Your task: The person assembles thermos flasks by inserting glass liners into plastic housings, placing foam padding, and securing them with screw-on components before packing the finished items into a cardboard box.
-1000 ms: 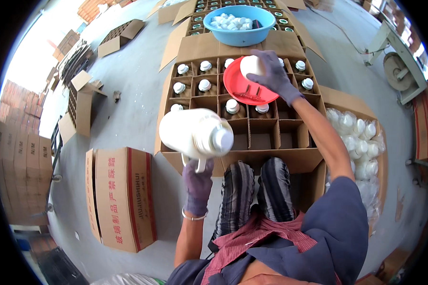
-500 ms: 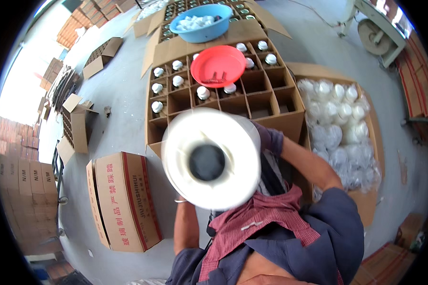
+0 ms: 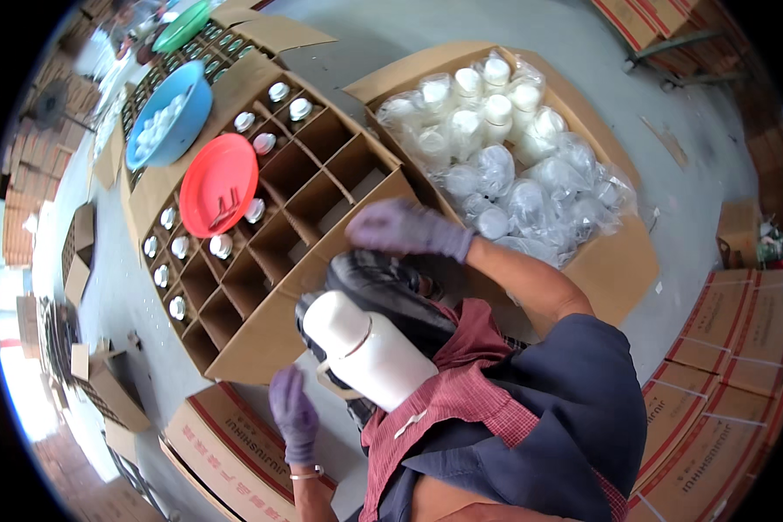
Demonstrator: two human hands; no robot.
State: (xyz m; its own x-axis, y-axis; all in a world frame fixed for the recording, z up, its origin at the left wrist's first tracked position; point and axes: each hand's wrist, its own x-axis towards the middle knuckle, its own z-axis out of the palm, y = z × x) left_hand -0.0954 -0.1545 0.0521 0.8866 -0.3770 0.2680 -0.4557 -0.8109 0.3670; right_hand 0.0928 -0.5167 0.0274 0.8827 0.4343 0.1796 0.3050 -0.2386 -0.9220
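A white vacuum flask (image 3: pixel 370 357) with a rounded cap and a side handle rests tilted across my lap, against the red checked apron (image 3: pixel 448 391). My left hand (image 3: pixel 294 416), in a purple knitted glove, is raised beside the flask with its fingers slightly bent and nothing in it. My right hand (image 3: pixel 404 229), gloved alike and a little blurred, reaches out by the near corner of the divided carton (image 3: pixel 309 265); its fingers look loose and I see nothing in them. White-topped bottles stand in some compartments, others hold none. A red basin (image 3: pixel 202 187) with small dark-red pieces sits on the dividers.
To the right, an open carton (image 3: pixel 622 270) holds several white flasks (image 3: pixel 498 113) in clear plastic bags. Behind the divided carton is a blue basin (image 3: pixel 191 104) with white pieces. A closed carton (image 3: pixel 226 448) lies near my left forearm; stacked cartons (image 3: pixel 713 391) stand at lower right.
The round white thing with a dark centre, raised close to the view before, is gone from there; a white flask lies on my lap. Both hands are apart from it. The view has turned right.
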